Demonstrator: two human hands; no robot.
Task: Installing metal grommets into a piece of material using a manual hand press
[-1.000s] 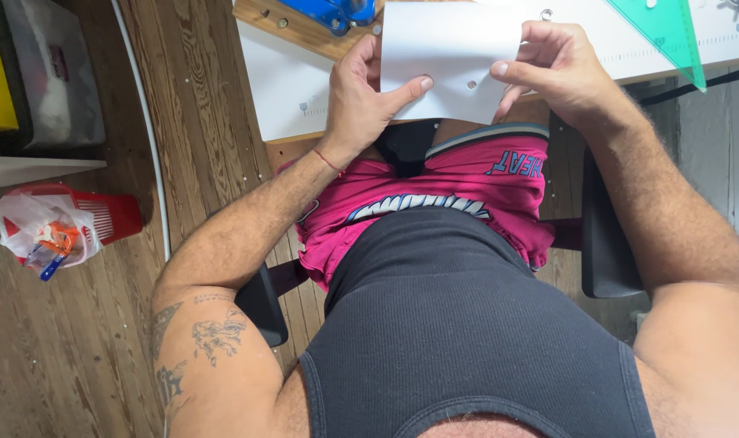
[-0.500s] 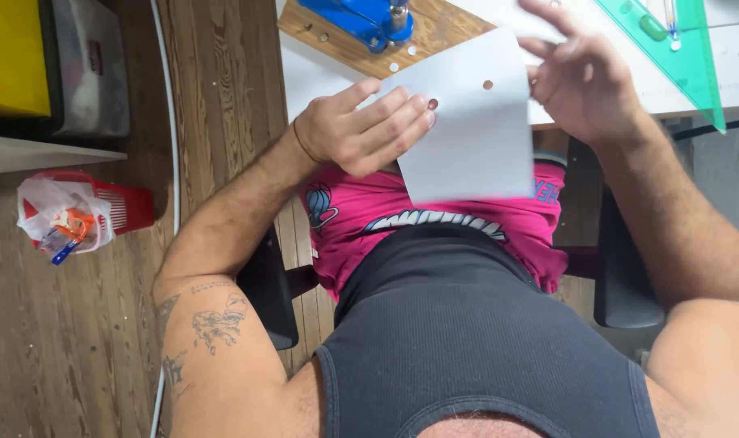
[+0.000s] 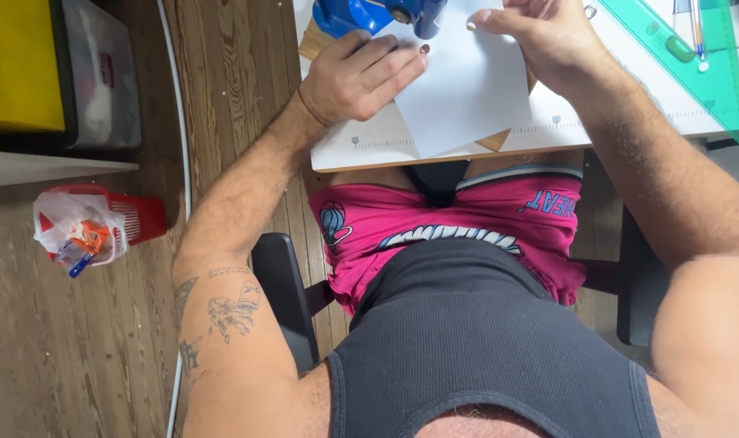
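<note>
While the left hand (image 3: 361, 77) lies flat with fingers together, pinning the white sheet (image 3: 463, 89) just below the blue punch (image 3: 369, 15), the right hand (image 3: 540, 36) pinches its top edge, seemingly to steady it on the worktop (image 3: 540, 134).

A white plastic bag (image 3: 69, 231) fills the red basket (image 3: 138, 215).

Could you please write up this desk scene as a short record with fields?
Setting: person seated at a white desk over a wooden floor
Left hand: flat on the white paper, pressing it down
Right hand: pinching the paper's top edge
Paper: lies tilted, its upper part under a blue punch tool; small holes show near the top edge
On desk, right: green triangle ruler
On floor, left: red basket lined with a plastic bag
</note>
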